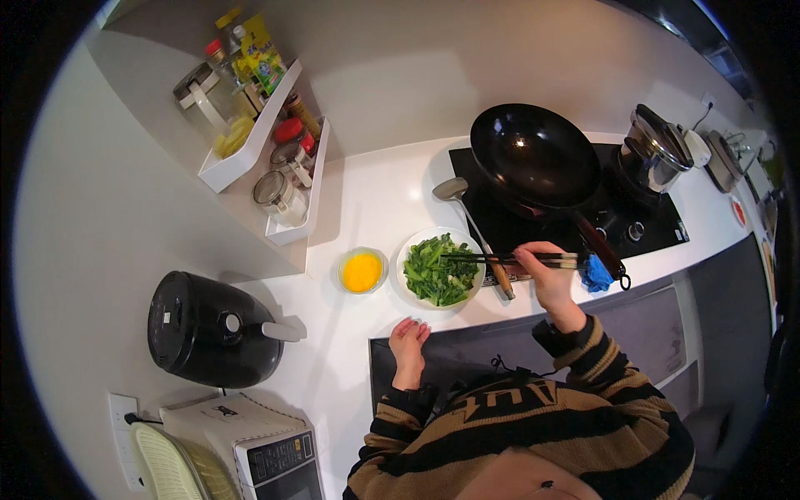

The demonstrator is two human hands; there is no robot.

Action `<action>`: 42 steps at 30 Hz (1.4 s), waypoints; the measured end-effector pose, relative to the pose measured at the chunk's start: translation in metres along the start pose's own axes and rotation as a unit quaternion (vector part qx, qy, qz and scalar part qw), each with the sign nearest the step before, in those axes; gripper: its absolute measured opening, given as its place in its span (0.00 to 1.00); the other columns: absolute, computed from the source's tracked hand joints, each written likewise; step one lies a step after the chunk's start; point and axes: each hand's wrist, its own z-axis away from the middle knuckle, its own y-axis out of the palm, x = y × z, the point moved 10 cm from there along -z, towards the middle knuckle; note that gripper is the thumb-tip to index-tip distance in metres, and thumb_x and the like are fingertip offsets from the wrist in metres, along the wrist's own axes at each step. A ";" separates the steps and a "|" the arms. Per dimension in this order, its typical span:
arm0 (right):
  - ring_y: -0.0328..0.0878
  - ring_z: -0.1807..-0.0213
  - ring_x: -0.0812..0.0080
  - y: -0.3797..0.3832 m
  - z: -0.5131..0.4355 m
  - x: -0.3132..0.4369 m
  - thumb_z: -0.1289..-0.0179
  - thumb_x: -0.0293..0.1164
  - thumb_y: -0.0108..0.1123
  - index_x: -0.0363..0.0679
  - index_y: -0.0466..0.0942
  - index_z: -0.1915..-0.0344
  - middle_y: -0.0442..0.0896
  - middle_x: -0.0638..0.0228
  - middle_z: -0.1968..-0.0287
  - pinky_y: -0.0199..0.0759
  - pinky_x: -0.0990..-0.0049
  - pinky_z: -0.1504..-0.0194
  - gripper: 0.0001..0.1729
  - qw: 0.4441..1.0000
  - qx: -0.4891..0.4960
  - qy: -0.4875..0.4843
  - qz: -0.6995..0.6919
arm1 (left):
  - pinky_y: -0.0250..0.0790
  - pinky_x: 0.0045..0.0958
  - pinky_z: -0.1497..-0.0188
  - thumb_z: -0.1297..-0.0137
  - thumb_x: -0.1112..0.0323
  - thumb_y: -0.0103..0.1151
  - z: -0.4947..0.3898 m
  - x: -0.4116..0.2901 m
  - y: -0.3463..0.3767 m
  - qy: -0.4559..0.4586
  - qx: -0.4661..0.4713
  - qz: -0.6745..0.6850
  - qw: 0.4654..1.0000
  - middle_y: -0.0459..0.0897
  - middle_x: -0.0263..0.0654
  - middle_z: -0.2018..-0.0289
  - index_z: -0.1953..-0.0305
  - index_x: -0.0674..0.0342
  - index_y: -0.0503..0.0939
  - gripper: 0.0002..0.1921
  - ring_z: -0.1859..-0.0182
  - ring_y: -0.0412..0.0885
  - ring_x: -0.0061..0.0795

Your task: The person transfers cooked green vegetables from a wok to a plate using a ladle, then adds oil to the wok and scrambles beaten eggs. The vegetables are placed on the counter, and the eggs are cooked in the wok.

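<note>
Dark chopsticks are gripped in my right hand, their tips among chopped leafy greens. The greens lie in a white plate on the counter. My left hand hangs by the counter's front edge below the plate, holding nothing, its fingers slightly curled. To the left of the plate stands a small glass bowl of yellow beaten egg. A metal spatula with a wooden handle lies between the plate and the cooktop, passing under the chopsticks.
A black wok rests tilted on the black cooktop, its handle reaching over the front edge beside a blue cloth. Behind it stands a steel pot. At left are an air fryer, a microwave and a wall rack with jars.
</note>
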 end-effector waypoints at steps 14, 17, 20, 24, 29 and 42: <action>0.80 0.76 0.53 -0.024 0.101 0.167 0.45 0.20 0.58 0.33 0.72 0.65 0.77 0.47 0.74 0.80 0.64 0.77 0.07 0.895 0.160 -0.107 -0.401 | 0.77 0.45 0.59 0.40 0.77 0.50 -0.046 -0.002 0.039 -0.042 0.118 -0.021 0.992 0.74 0.47 0.58 0.47 0.71 0.63 0.19 0.62 0.79 0.46; 0.81 0.74 0.52 -0.021 0.115 0.182 0.45 0.20 0.59 0.32 0.72 0.64 0.78 0.45 0.72 0.81 0.62 0.74 0.08 0.873 0.219 -0.126 -0.418 | 0.78 0.45 0.59 0.38 0.77 0.47 -0.050 -0.006 0.045 -0.030 0.130 -0.022 0.991 0.76 0.45 0.58 0.50 0.69 0.67 0.15 0.60 0.79 0.44; 0.81 0.70 0.51 -0.013 0.124 0.193 0.44 0.21 0.59 0.31 0.72 0.62 0.79 0.44 0.69 0.82 0.61 0.71 0.10 0.829 0.291 -0.143 -0.456 | 0.78 0.46 0.60 0.41 0.80 0.47 -0.057 -0.003 0.049 -0.037 0.133 -0.045 0.989 0.76 0.45 0.58 0.50 0.68 0.68 0.16 0.59 0.79 0.45; 0.81 0.69 0.48 -0.004 0.137 0.198 0.42 0.20 0.56 0.33 0.70 0.55 0.78 0.44 0.59 0.81 0.63 0.72 0.14 0.790 0.372 -0.183 -0.452 | 0.79 0.45 0.63 0.48 0.85 0.44 -0.064 0.000 0.049 -0.045 0.104 -0.078 0.991 0.77 0.46 0.60 0.53 0.69 0.71 0.18 0.62 0.80 0.43; 0.80 0.75 0.59 -0.037 0.118 0.162 0.35 0.30 0.49 0.38 0.67 0.62 0.79 0.49 0.68 0.75 0.74 0.82 0.07 0.848 0.214 -0.129 -0.468 | 0.81 0.41 0.66 0.49 0.84 0.44 -0.056 -0.009 0.049 -0.018 0.077 -0.087 0.993 0.77 0.45 0.60 0.55 0.71 0.71 0.17 0.65 0.81 0.39; 0.74 0.55 0.58 0.035 0.049 -0.064 0.46 0.22 0.53 0.36 0.75 0.57 0.71 0.51 0.52 0.73 0.69 0.58 0.14 0.840 0.173 -0.258 0.446 | 0.81 0.39 0.69 0.48 0.82 0.45 0.039 -0.104 0.012 0.084 0.042 -0.076 0.993 0.79 0.49 0.60 0.51 0.73 0.72 0.19 0.65 0.83 0.40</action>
